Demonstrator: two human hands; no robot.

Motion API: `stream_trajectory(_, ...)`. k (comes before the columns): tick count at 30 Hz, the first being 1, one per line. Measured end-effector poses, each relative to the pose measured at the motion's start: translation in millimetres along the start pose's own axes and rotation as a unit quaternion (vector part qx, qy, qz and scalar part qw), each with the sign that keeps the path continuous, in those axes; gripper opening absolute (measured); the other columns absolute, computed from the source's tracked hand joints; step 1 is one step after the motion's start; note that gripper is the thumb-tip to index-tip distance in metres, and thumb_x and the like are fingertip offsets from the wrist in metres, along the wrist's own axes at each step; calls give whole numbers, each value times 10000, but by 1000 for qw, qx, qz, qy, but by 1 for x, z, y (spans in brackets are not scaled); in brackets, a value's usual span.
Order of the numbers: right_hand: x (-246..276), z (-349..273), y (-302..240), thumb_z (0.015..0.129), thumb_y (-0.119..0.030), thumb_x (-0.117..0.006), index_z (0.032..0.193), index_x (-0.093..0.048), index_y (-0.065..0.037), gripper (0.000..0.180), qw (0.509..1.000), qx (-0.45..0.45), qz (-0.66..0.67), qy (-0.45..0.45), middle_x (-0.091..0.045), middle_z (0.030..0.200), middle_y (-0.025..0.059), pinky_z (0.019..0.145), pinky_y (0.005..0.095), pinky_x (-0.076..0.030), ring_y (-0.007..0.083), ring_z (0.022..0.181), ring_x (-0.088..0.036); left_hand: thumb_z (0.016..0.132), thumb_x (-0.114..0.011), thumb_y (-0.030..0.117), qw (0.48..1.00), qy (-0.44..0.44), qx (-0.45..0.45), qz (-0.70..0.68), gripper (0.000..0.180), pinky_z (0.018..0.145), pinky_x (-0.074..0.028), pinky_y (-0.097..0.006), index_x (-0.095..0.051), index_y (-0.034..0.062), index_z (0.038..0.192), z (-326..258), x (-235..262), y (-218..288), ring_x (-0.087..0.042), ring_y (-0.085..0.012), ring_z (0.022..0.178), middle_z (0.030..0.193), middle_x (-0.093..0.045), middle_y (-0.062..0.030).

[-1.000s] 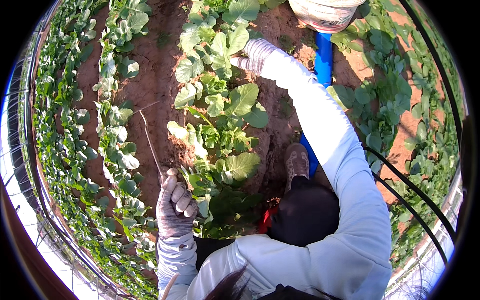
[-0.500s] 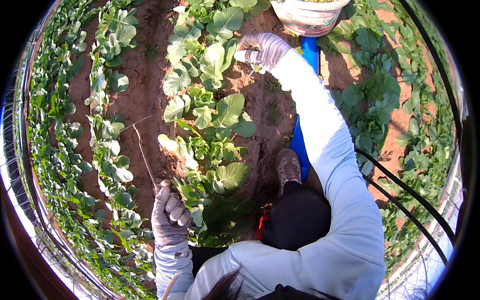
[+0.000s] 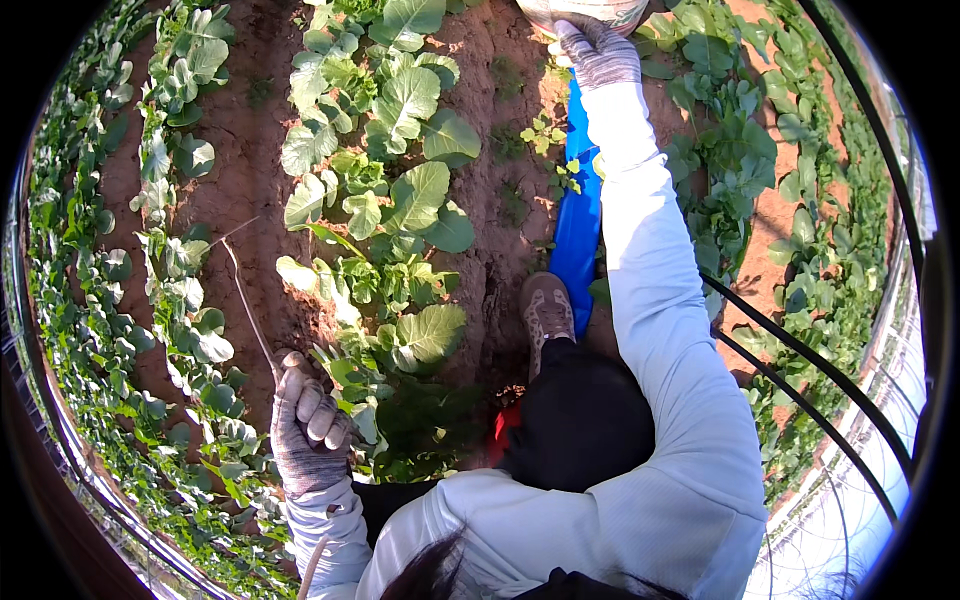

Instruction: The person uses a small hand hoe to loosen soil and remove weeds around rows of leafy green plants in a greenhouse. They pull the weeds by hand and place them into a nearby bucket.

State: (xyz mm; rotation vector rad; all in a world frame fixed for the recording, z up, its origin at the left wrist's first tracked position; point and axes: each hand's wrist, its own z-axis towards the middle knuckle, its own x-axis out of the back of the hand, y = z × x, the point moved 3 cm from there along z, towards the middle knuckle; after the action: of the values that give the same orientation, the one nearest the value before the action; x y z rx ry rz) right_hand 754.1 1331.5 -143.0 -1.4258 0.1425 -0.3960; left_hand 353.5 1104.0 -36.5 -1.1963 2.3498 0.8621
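My left hand, in a grey knitted glove with coated fingers, is closed around a long thin stick. The stick's bent tip reaches over bare soil between two rows of leafy plants. Its other end shows beside my left sleeve. At the top, my gloved right hand is stretched far forward against the lower side of a whitish bucket. Its fingers are curled together, and whatever is between them is hidden. The bucket's upper part is out of view. Broad-leaved green plants grow in the row between my hands.
A blue strip runs along the ground beneath my right arm, beside my shoe. More leafy rows stand to the right and left. Dark hoses or cables cross the right side. A small weed grows near the strip.
My right hand has moved forward and right, from above the soil beside the plants to the bucket. My left hand still grips the stick; the whole view has shifted slightly.
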Motion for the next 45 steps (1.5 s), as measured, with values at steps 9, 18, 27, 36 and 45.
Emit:
stream_trajectory(9,-17,-35,109,825,-456,-573,1216,-495,-38,578,711,-281,-568,-305,-514,1233,160,950,373,-404,294,1130,-500,969,-333,174,1000,9,14,-7,208,291,-198,-193,-506,60,979,2,-5,-2,-186,-28,349,516,-207,83)
stream_trajectory(18,-28,-44,150,713,-65,-556,728,-638,-36,88,687,-69,-660,-296,-643,724,155,525,413,-498,293,729,-645,970,-335,174,999,-18,40,-8,163,288,-222,-190,-472,89,992,3,-7,-1,-193,-25,342,515,-221,82)
stream_trajectory(27,-35,-44,129,754,-70,-571,887,-678,-44,173,637,-84,-688,-338,-668,900,129,632,434,-522,267,875,-646,973,-321,165,999,-31,35,-17,180,279,-222,-194,-451,79,1062,4,-3,-1,-194,-29,338,519,-229,74)
stream_trajectory(36,7,0,160,830,-187,-630,1159,-556,-95,350,767,-326,-452,-318,-646,851,113,604,376,-484,232,713,-610,971,-329,160,1000,-14,16,-18,212,291,-269,-217,-417,73,1144,-1,1,4,-218,-47,347,535,-232,58)
stream_trajectory(45,-10,-58,125,755,-314,-651,908,-669,-55,301,594,-156,-661,-432,-650,885,168,755,398,-499,318,840,-631,972,-325,161,1000,5,11,-28,207,300,-345,-230,-386,105,1162,-7,2,6,-309,-57,363,554,-318,43)
